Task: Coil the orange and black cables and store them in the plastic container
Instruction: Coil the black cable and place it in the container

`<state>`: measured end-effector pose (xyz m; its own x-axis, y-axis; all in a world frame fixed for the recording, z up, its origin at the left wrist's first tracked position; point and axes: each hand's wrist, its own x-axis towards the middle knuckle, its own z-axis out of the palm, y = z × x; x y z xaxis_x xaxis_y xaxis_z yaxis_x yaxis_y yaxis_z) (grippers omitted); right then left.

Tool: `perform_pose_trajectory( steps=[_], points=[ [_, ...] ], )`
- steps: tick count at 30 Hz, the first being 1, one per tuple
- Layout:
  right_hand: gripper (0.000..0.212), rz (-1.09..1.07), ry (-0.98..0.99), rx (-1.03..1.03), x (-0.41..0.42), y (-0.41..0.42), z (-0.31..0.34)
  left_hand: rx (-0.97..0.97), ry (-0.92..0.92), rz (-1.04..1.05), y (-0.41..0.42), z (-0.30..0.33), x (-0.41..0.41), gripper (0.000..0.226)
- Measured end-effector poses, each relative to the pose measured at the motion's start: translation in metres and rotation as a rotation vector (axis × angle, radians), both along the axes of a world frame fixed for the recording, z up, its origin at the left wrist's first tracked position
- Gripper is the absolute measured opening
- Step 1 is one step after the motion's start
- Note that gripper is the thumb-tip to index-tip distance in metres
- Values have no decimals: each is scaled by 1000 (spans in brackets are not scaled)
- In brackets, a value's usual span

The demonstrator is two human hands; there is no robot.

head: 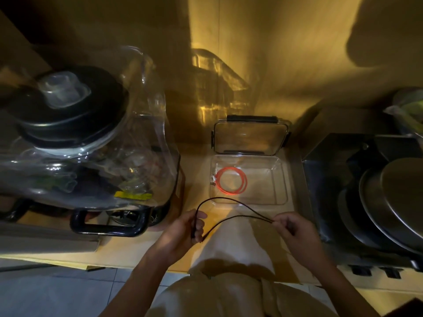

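Note:
A clear plastic container (280, 179) stands open on the counter, its lid (249, 137) tilted back against the wall. The orange cable (231, 183) lies coiled inside it, at the left end. Just in front of the container I hold the black cable (231, 218) folded into two long strands. My left hand (183, 232) grips the cable's ends and the left bend of the loop. My right hand (290, 229) pinches the two strands together at the right.
A large clear blender jar (91, 143) with a black lid fills the left of the counter, its black handle (109, 225) near my left hand. Stacked metal pans (389, 202) sit in a sink at the right. The wall lies behind the container.

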<state>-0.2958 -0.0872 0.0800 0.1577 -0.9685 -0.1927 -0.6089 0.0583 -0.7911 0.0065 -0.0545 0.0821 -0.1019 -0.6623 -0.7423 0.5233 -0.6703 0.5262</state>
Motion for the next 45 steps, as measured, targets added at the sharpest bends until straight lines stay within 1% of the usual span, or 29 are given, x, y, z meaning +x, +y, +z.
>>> perform_pose_trajectory(
  steps=[2, 5, 8, 11, 13, 17, 20, 22, 24, 27, 31, 34, 36, 39, 45],
  points=[
    [16, -45, -28, -48, 0, -6, 7, -30, 48, -10, -1, 8, 1, 30],
    [22, -124, -91, -88, -2, -12, 20, -121, 153, -4, -2, 19, 4, 25],
    [19, -168, -97, -98, -4, -15, 31, -207, 232, 29, -4, 26, 5, 21],
    [11, -162, -74, -111, -3, -17, 38, -161, 315, 110, -8, 29, 3, 20],
    [11, -168, -82, -110, -3, -18, 40, -119, 375, 148, -11, 32, 2, 21],
    [17, -163, -63, -101, -4, -18, 38, -94, 376, 207, -16, 46, -1, 27],
    [16, -140, -23, -89, -4, -17, 35, -108, 317, 304, -19, 58, -8, 25],
    [18, -112, -11, -89, -2, -16, 36, -131, 289, 368, -20, 62, -14, 25],
    [20, -56, 18, -89, 0, -15, 39, -148, 307, 412, -20, 66, -18, 24],
    [22, 53, 82, -84, 1, -12, 43, -170, 409, 427, -22, 71, -18, 25],
    [18, 223, 164, -63, 6, -8, 49, -237, 548, 387, -24, 76, -18, 24],
    [14, 323, 172, -35, 14, -3, 54, -248, 511, 415, -29, 83, -22, 29],
    [5, 378, 164, -16, 21, 0, 60, -260, 481, 426, -33, 89, -26, 33],
    [27, 401, 137, -12, 30, 5, 71, -292, 460, 381, -36, 93, -33, 36],
    [33, 428, 141, -24, 35, 6, 82, -338, 467, 319, -38, 98, -39, 36]
  ],
)
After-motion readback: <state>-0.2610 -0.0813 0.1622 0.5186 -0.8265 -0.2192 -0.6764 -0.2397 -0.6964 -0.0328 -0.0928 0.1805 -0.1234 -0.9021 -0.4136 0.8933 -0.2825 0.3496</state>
